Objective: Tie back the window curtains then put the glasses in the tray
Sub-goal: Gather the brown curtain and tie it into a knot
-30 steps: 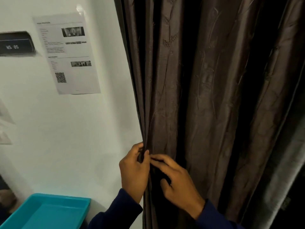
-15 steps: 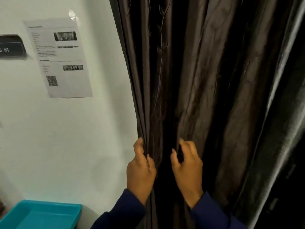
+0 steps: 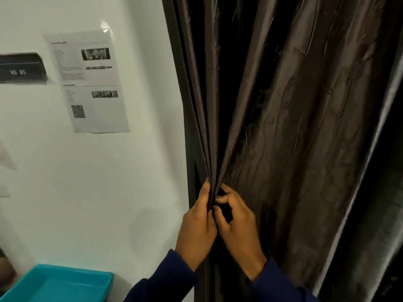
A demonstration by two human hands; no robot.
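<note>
Left hand (image 3: 197,227) and right hand (image 3: 236,227) side by side, touching, both working the same bunch of curtain (image 3: 283,127). Left grip: fingers curled round the gathered folds, thumb up along the fabric, pinching the bunch from the wall side. Right grip: fingers (image 3: 224,198) bent inward, tips pressed onto the same folds from the other side; dark gap under its palm, what sits in it cannot be told. Both arms in dark blue sleeves (image 3: 165,282), entering from the bottom edge

Curtain: dark brown, glossy, faint stitched pattern, hanging in long vertical pleats. Folds converge toward the hands, drawn to a narrow neck at the pinch point; above, cloth fans wide to the right. Left edge of the curtain runs down beside the white wall (image 3: 87,192). No tie-back visible; it may be hidden in the folds

Tray (image 3: 54,286): teal plastic, lower left corner, below and left of the hands, well apart from the curtain; visible part holds nothing. Glasses not seen in this view

On the wall: printed paper sheet (image 3: 89,83) with small photos and a QR code, taped at its top corner; left of it a dark nameplate (image 3: 21,68) with pale lettering
</note>
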